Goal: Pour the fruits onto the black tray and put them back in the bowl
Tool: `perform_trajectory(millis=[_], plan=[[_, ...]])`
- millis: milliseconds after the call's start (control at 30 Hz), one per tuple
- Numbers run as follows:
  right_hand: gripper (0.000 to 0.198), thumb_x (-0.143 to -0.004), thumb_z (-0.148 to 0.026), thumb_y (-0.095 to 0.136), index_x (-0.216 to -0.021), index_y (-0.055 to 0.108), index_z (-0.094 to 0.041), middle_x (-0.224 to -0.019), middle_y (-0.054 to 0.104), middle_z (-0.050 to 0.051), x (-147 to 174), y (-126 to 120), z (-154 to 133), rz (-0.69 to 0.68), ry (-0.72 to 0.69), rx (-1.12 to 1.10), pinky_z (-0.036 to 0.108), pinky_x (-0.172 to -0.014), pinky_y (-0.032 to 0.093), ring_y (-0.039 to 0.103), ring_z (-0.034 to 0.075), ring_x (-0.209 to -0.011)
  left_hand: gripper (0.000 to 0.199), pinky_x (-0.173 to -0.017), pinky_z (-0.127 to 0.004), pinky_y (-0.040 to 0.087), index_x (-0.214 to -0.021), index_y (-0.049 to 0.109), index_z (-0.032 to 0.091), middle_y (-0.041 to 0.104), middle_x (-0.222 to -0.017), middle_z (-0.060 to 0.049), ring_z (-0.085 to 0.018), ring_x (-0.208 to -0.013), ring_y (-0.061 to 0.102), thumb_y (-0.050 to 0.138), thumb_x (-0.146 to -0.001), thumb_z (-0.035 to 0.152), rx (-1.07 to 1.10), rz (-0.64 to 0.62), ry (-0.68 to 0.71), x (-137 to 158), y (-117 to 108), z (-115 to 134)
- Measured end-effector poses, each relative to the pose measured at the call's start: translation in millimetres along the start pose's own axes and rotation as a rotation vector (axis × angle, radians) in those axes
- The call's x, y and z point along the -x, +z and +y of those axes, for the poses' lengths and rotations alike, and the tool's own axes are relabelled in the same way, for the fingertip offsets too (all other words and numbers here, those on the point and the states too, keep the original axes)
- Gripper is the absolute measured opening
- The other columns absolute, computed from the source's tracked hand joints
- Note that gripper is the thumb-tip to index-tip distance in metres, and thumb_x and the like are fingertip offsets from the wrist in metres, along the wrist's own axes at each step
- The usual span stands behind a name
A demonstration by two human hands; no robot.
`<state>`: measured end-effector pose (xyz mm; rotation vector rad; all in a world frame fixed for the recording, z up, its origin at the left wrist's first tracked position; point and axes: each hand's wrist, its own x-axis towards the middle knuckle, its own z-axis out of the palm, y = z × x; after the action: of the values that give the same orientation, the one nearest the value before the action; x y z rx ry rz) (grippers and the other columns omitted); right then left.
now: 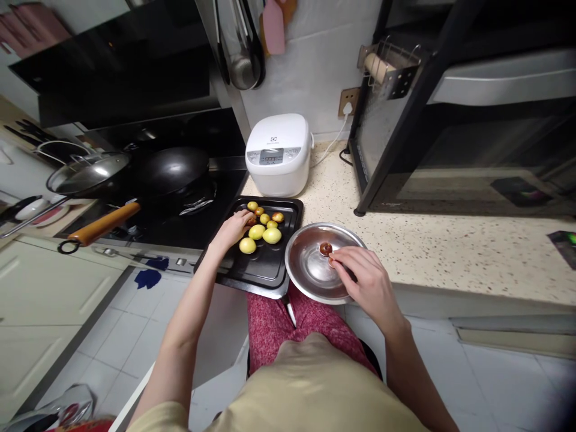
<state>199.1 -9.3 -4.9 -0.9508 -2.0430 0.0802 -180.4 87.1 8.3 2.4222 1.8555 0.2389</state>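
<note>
Head view: over the bowl (308, 267) by the surface's front edge (450, 281), your right hand (365, 275) is pinching fruit (332, 261) (lightly is best); left hand (236, 229): hold unclear.

The single view looks from the person's head, forward and steeply down over their own torso (315, 384) at the near side. The left hand (234, 229) and right hand (366, 273) sit close, mid-view, above the table (441, 252). The wide view reaches the stove (220, 195) at left, the oven (459, 159) at right and the far wall (319, 60), with floor (499, 366) below.
</note>
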Motion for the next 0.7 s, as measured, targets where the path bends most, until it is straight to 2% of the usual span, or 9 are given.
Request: perform_trajectory(millis=[100, 300, 400, 467, 533, 600, 700], plan=[[0.016, -0.098, -0.012, 0.063, -0.111, 0.068, -0.020, -0.108, 0.077, 0.007, 0, 0, 0, 0.015, -0.020, -0.002, 0.043, -0.093, 0.053, 0.070, 0.024, -0.103, 0.026, -0.083, -0.035, 0.056, -0.113, 0.066, 0.021, 0.066, -0.124, -0.010, -0.026, -0.100, 0.069, 0.055, -0.093, 0.011, 0.011, -0.005, -0.007, 1, 0, 2], [0.017, -0.098, -0.009, 0.062, -0.109, 0.069, -0.020, -0.104, 0.078, 0.006, -1, -3, 0, 0.051, -0.021, -0.004, 0.041, -0.090, 0.053, 0.071, 0.023, -0.100, 0.022, -0.084, -0.033, 0.056, -0.106, 0.067, 0.021, 0.067, -0.110, -0.007, -0.023, -0.093, 0.069, 0.061, -0.088, 0.013, 0.056, 0.003, -0.002, 1, 0, -1], [0.017, -0.097, -0.009, 0.063, -0.109, 0.069, -0.020, -0.103, 0.078, 0.006, -1, -5, 1, 0.073, -0.008, -0.004, 0.041, -0.089, 0.053, 0.072, 0.023, -0.099, 0.021, -0.080, -0.034, 0.057, -0.105, 0.066, 0.020, 0.064, -0.107, -0.008, -0.023, -0.089, 0.068, 0.063, -0.085, 0.013, 0.062, 0.040, -0.030, 4, -2, -3], [0.017, -0.097, -0.009, 0.063, -0.109, 0.070, -0.020, -0.102, 0.078, 0.006, 0, -6, 1, 0.082, -0.001, -0.003, 0.041, -0.089, 0.054, 0.072, 0.023, -0.099, 0.020, -0.079, -0.035, 0.058, -0.106, 0.064, 0.019, 0.063, -0.109, -0.008, -0.022, -0.086, 0.068, 0.063, -0.087, 0.015, 0.091, 0.114, -0.048, 8, -7, 1], [0.016, -0.097, -0.009, 0.064, -0.108, 0.070, -0.020, -0.101, 0.078, 0.006, 2, -6, 3, 0.089, 0.002, 0.002, 0.041, -0.088, 0.054, 0.072, 0.023, -0.098, 0.019, -0.082, -0.036, 0.059, -0.109, 0.063, 0.019, 0.062, -0.111, -0.008, -0.022, -0.088, 0.068, 0.064, -0.090, 0.019, 0.150, 0.234, -0.029, 13, -15, 15], [0.016, -0.096, -0.009, 0.065, -0.107, 0.070, -0.020, -0.100, 0.079, 0.006, 6, -5, 4, 0.092, -0.002, 0.004, 0.041, -0.087, 0.054, 0.072, 0.023, -0.096, 0.018, -0.088, -0.036, 0.059, -0.112, 0.061, 0.019, 0.062, -0.114, -0.008, -0.022, -0.096, 0.068, 0.063, -0.094, 0.024, 0.215, 0.336, 0.057, 20, -22, 39], [0.017, -0.095, -0.010, 0.066, -0.107, 0.071, -0.020, -0.100, 0.079, 0.006, 12, -3, 5, 0.083, -0.013, -0.019, 0.041, -0.088, 0.054, 0.072, 0.023, -0.096, 0.018, -0.099, -0.036, 0.056, -0.117, 0.059, 0.022, 0.064, -0.118, -0.008, -0.023, -0.111, 0.066, 0.062, -0.099, 0.024, 0.290, 0.297, 0.249, 29, -23, 87]])
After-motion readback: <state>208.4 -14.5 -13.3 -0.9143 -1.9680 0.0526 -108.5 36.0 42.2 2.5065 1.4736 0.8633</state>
